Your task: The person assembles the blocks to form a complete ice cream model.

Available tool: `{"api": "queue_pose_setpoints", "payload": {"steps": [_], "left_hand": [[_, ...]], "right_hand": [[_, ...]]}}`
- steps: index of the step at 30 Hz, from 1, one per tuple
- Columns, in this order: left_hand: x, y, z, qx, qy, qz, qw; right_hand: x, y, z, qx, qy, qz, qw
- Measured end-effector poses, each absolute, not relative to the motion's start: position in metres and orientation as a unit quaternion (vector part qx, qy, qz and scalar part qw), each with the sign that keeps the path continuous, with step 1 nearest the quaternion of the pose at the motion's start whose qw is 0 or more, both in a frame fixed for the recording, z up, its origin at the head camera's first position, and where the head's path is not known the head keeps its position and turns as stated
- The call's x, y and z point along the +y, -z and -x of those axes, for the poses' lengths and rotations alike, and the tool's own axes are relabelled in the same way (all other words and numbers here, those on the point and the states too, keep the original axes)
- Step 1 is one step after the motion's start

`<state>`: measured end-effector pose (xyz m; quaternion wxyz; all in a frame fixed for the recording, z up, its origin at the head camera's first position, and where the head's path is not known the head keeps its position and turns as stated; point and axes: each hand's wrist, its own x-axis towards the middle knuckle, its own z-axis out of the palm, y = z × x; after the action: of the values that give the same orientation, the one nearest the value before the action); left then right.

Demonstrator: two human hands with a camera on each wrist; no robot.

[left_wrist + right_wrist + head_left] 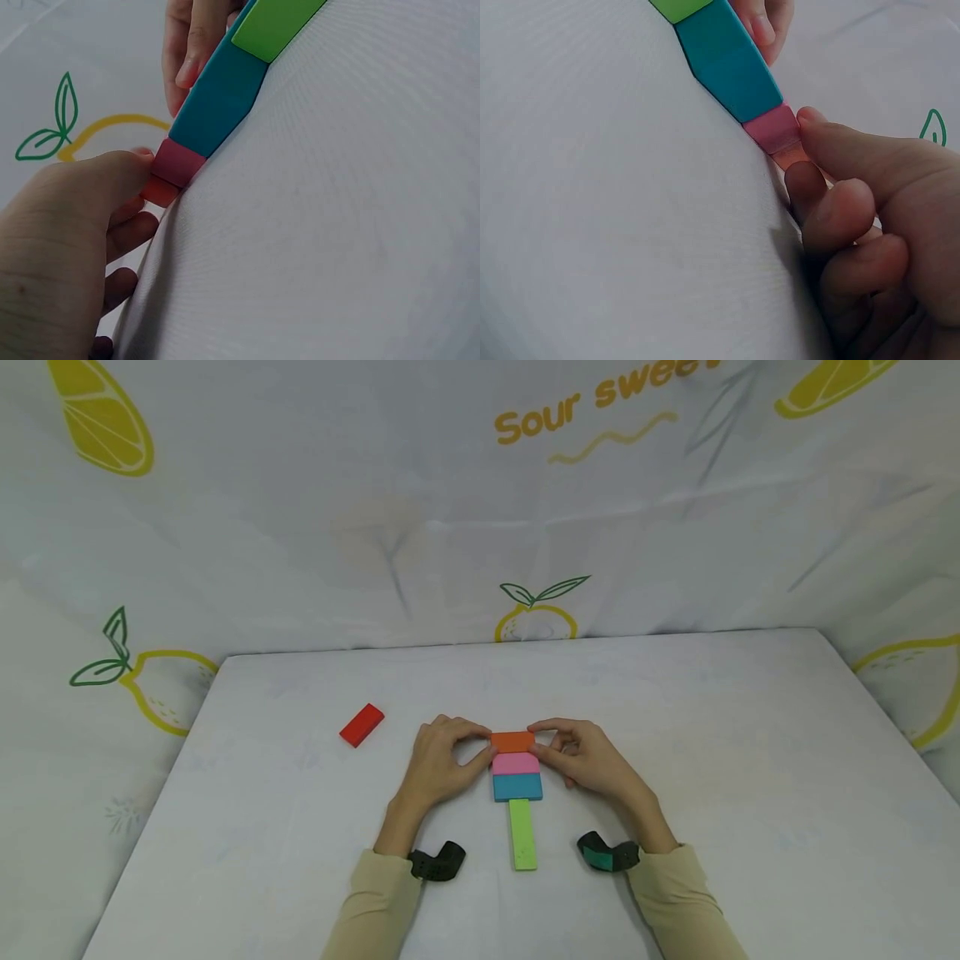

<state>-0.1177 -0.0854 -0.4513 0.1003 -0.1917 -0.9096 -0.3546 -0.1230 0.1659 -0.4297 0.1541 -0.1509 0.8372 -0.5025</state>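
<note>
An orange block (513, 742) lies at the far end of a column of coloured blocks on the white table. My left hand (438, 756) holds its left end between thumb and forefinger. At the right end, my right hand (592, 756) grips the same block with thumb and forefinger, its other fingers curled under. Against the orange block's near side lies a pink block (515, 764), then a wider blue block (517, 787). A long light green block (522, 835) extends from the blue one toward me. In the right wrist view, fingers partly cover the orange block (790, 155).
A red block (362, 725) lies apart on the table (262, 827), left of my left hand and set at a slant. White cloth (337, 568) with lemon drawings hangs behind the table's far edge. Dark devices (438, 862) are worn on both wrists.
</note>
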Motion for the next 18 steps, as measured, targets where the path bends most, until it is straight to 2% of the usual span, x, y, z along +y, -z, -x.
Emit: {"api": "queue_pose_setpoints", "payload": {"steps": [8,18], "left_hand": [[-0.087,0.451,0.117,-0.905,0.367,0.186,0.110],[-0.096,0.443,0.119,-0.904,0.361,0.143,0.181]], "right_hand": [[0.166,0.432,0.123,0.843,0.494,0.145,0.154],[0.166,0.432,0.123,0.839,0.501,0.144,0.155]]}}
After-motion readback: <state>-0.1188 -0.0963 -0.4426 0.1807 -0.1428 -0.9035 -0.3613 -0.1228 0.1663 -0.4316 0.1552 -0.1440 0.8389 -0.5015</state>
